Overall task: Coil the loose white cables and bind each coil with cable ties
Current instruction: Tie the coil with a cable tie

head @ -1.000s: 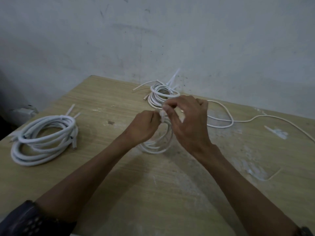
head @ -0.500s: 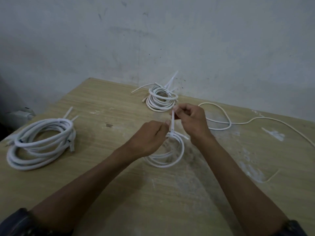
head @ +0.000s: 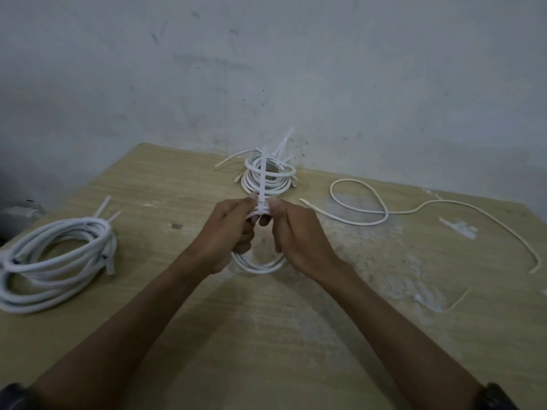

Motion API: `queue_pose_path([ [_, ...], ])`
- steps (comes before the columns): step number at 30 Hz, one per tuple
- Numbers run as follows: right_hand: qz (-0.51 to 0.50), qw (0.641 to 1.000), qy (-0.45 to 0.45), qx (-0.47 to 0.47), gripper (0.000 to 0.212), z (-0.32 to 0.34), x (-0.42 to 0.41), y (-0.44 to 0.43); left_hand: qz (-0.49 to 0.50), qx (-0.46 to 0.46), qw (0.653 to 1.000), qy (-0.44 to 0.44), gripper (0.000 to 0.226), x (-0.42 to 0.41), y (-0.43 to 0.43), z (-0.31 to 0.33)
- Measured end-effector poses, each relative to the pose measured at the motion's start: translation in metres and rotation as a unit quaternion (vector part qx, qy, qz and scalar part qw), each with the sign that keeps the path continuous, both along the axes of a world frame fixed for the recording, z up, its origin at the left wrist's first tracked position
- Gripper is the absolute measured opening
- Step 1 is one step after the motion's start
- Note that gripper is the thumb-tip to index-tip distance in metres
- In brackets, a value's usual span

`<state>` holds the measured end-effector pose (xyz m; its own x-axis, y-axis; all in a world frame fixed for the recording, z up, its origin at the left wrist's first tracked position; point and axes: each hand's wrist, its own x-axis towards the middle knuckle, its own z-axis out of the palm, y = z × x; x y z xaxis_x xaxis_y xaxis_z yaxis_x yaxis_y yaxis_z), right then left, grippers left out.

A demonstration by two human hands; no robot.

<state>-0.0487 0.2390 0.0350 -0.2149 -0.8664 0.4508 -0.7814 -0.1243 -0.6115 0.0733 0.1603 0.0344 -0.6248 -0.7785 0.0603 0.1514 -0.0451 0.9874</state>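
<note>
A small coil of white cable (head: 257,265) hangs between my hands over the middle of the wooden table (head: 266,335). My left hand (head: 228,232) grips the coil's top. My right hand (head: 291,235) pinches the coil beside it, where a white cable tie (head: 262,184) wraps the strands; its tail sticks straight up. Behind them lies a tied small coil (head: 268,179) with tie tails pointing up. A large tied coil (head: 56,258) lies at the left. One loose white cable (head: 414,210) snakes across the right side.
A grey wall (head: 296,84) rises directly behind the table's far edge. White smears (head: 420,291) mark the wood at the right. A thin tie offcut (head: 460,300) lies near the right edge. A pale object (head: 20,214) sits off the table at the left.
My right hand has let go of the tie's tail and dropped to the coil's top beside my left hand. The tie tail now stands free and upright.
</note>
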Motion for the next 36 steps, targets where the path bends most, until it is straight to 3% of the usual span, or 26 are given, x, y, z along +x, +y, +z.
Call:
queue_pose_path([
  [2, 0.011, 0.99, -0.137, -0.034, 0.052, -0.007, -0.006, -0.008, -0.018, 0.036, 0.999, -0.002, 0.05, -0.003, 0.001, 0.001],
  [7, -0.06, 0.982, -0.17, -0.056, 0.046, -0.019, -0.004, -0.022, -0.006, 0.087, 0.996, 0.03, 0.043, -0.007, -0.001, -0.003],
  [10, -0.035, 0.985, -0.163, -0.036, 0.032, -0.02, -0.005, -0.029, 0.009, 0.13, 0.991, 0.011, 0.034, -0.002, -0.006, -0.004],
  [14, 0.015, 0.98, -0.2, 0.0, 0.03, -0.003, -0.009, -0.026, 0.045, 0.07, 0.996, -0.025, 0.037, 0.001, -0.008, -0.003],
  [19, -0.021, 0.983, -0.053, -0.176, 0.012, -0.003, -0.011, -0.026, 0.045, 0.017, 0.998, -0.029, 0.037, -0.001, 0.0, -0.001],
  [25, -0.064, 0.934, 0.218, -0.277, 0.011, -0.023, -0.025, -0.027, 0.001, 0.148, 0.989, 0.005, 0.028, -0.009, 0.002, -0.007],
  [29, -0.03, 0.941, 0.2, -0.271, 0.011, -0.023, -0.024, -0.028, 0.025, 0.152, 0.988, 0.005, 0.023, -0.009, 0.003, -0.008],
  [33, -0.063, 0.949, 0.193, -0.241, 0.01, -0.024, -0.025, -0.028, 0.041, 0.135, 0.99, 0.006, 0.015, -0.008, 0.003, -0.01],
  [36, -0.067, 0.969, 0.14, -0.193, 0.008, -0.021, -0.023, -0.029, 0.058, 0.113, 0.992, -0.008, 0.016, -0.011, 0.002, -0.012],
])
